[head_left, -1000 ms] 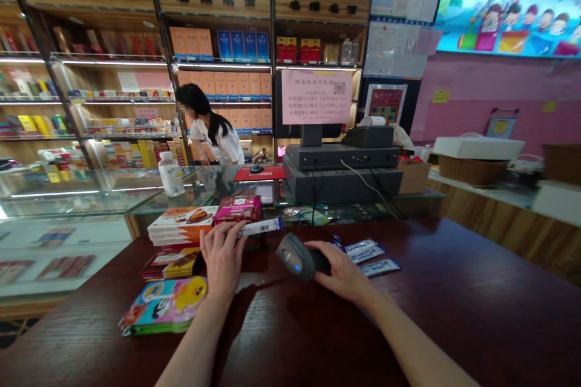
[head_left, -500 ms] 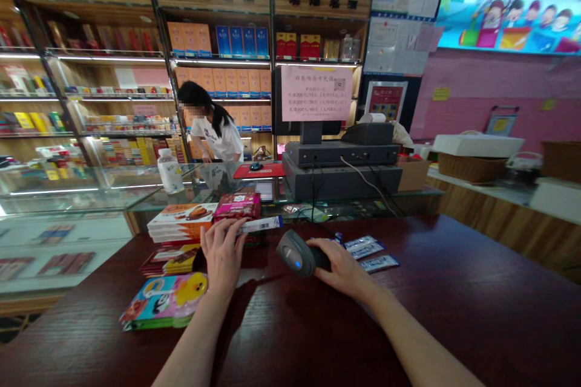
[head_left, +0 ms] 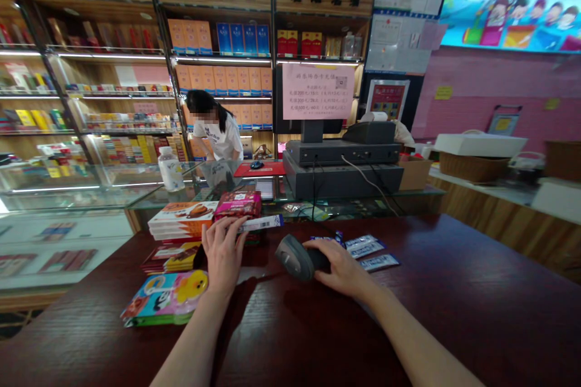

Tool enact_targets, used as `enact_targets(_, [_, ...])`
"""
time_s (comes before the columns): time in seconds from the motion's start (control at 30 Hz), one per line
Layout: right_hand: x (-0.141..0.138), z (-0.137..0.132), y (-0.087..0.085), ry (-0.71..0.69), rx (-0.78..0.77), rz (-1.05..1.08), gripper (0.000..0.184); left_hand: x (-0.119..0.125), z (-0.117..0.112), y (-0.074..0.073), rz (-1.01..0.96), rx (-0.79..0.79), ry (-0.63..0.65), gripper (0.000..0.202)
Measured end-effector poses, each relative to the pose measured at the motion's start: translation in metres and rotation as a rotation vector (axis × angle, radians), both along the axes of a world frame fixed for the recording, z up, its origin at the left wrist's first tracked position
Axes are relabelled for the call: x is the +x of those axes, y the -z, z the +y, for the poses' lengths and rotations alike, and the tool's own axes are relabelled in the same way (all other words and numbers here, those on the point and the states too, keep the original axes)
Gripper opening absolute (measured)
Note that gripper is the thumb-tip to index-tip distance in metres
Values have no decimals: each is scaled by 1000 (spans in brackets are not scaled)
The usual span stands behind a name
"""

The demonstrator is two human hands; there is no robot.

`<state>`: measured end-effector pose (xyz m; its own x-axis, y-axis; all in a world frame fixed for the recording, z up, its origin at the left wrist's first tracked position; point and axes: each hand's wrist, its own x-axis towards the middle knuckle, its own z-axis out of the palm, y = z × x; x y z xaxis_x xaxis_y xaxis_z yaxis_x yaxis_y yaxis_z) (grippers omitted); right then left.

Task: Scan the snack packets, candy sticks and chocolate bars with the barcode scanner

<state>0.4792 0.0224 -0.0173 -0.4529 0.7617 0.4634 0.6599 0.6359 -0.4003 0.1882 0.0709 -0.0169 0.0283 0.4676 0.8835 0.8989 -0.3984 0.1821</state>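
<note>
Over the dark wooden counter, we are pinching the left end of a slim white-and-blue packet with our left hand, just beyond the barcode scanner, whose handle we are clasping in our right hand. Beyond, we are viewing wooden shelving containing orange boxes and blue boxes, and a glass display case containing flat packages.
</note>
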Motion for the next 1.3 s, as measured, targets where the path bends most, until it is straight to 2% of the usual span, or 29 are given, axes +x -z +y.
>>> enact_targets(0.3, [-12, -7, -2, -140, -128, -156, 50, 1, 1, 0, 20, 8, -19, 31])
enact_targets(0.73, [-11, -13, -12, -132, -248, -192, 58, 4, -2, -2, 50, 4, 0, 32])
enact_targets(0.87, [-4, -12, -13, -169, -315, -88, 64, 5, -2, -3, 55, 0, 4, 32])
enact_targets(1.0, [-1, -10, -15, -104, -298, 100, 43, 6, -3, -3, 53, 2, 21, 32])
enact_targets(1.13, [-10, 1, -8, 17, -252, 414, 31, 9, -3, -3, 59, 7, 68, 32])
enact_targets(1.3, [-22, 20, 4, 134, -325, 688, 43, 18, -5, -2, 88, -2, 142, 31])
